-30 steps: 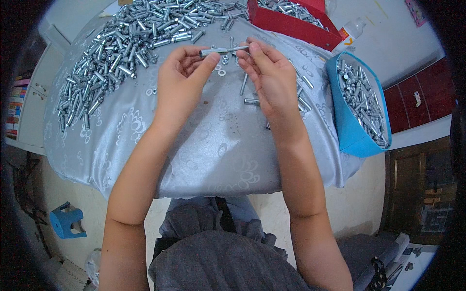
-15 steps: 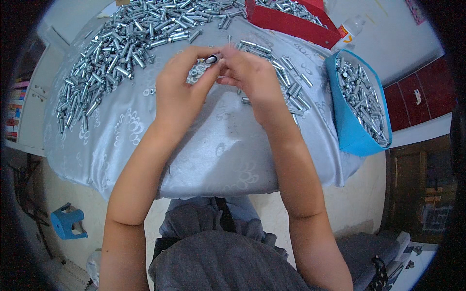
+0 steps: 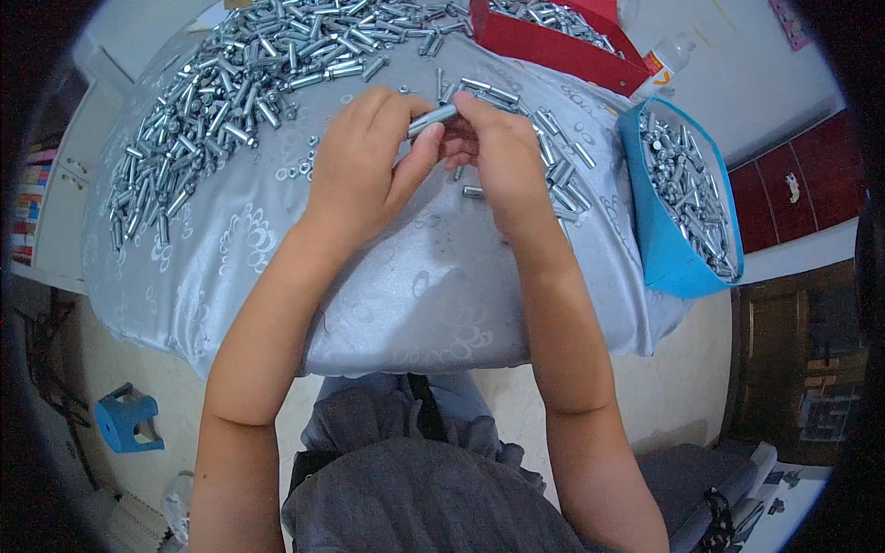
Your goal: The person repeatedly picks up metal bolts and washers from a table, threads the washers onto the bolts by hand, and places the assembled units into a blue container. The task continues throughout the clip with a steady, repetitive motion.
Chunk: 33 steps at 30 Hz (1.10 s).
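Both hands meet over the middle of a table under a pale blue patterned cloth [image 3: 433, 295]. My left hand [image 3: 364, 175] and my right hand [image 3: 498, 157] together pinch one short silver metal bolt-like sleeve [image 3: 431, 120] between their fingertips. A big heap of the same silver metal parts [image 3: 230, 101] lies at the far left of the cloth. Several loose parts [image 3: 562, 175] are scattered just right of my right hand, and small nuts lie beside my left hand.
A blue box [image 3: 687, 194] full of silver parts sits at the table's right edge. A red box [image 3: 553, 41] with more parts stands at the back, a plastic bottle [image 3: 668, 60] beside it. A small blue stool [image 3: 124, 419] stands on the floor at lower left.
The hands, first apart holding a long part at both ends, have come together. The part is now gripped close between the fingertips, slightly farther up the table.
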Motion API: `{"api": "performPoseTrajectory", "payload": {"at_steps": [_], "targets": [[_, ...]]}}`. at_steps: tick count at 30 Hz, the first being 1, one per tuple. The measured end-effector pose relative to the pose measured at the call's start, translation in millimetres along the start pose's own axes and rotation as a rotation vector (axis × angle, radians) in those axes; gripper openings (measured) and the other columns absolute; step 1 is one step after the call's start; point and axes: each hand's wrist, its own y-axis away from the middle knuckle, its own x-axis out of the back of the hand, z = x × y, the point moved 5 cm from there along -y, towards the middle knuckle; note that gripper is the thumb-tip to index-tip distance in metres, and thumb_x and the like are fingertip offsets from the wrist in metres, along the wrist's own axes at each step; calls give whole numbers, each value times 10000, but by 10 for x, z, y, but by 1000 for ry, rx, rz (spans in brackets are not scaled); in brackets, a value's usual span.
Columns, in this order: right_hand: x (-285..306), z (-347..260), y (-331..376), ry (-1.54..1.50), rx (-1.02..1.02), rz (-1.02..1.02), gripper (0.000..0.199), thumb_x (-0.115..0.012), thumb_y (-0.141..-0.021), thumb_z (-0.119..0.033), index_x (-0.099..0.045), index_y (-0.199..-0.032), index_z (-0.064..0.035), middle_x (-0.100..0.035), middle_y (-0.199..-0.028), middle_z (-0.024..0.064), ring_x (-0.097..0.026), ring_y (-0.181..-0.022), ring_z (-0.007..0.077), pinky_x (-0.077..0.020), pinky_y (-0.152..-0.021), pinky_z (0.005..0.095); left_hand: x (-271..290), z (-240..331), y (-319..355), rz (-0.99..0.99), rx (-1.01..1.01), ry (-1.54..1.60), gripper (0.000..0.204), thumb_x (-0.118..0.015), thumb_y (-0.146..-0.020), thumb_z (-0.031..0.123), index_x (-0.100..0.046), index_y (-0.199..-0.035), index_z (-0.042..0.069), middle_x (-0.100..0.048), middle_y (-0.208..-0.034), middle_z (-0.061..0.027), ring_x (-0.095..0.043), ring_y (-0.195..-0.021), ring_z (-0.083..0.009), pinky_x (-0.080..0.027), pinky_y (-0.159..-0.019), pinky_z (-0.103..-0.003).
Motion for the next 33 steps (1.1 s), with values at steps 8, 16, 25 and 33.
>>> {"api": "performPoseTrajectory", "payload": {"at_steps": [8,16,25,33], "targets": [[446,-106,-168,312,245,183,259,-617,-758,-257,-656,-790,-3,-584,-623,43,-508,-560,96,-399,-520,219,-13,-269,208,78,781,673,334,-372,-864,303,-406,-624,73,-335,-530,0,-349,-467,-115,-284,-437,-261],[568,203,-239,1266,177,149,244,-628,-689,-247,-672,-902,-138,-594,-871,173,-540,-871,339,-433,-771,413,-114,-355,228,76,1066,935,328,-416,-838,299,-323,-578,122,-268,-499,20,-285,-423,-98,-254,-408,-262],[525,205,-259,1255,152,188,191,-649,-682,-211,-669,-840,-105,-572,-913,171,-538,-883,326,-430,-785,397,-151,-336,231,26,1072,937,326,-442,-832,318,-353,-590,118,-304,-506,18,-313,-439,-95,-254,-417,-260],[512,218,-259,1206,193,140,202,-670,-667,-198,-669,-849,-111,-580,-886,170,-547,-849,335,-436,-767,405,-157,-325,235,21,1037,883,343,-451,-834,337,-378,-590,107,-321,-504,10,-322,-439,-100,-263,-423,-258]]}}
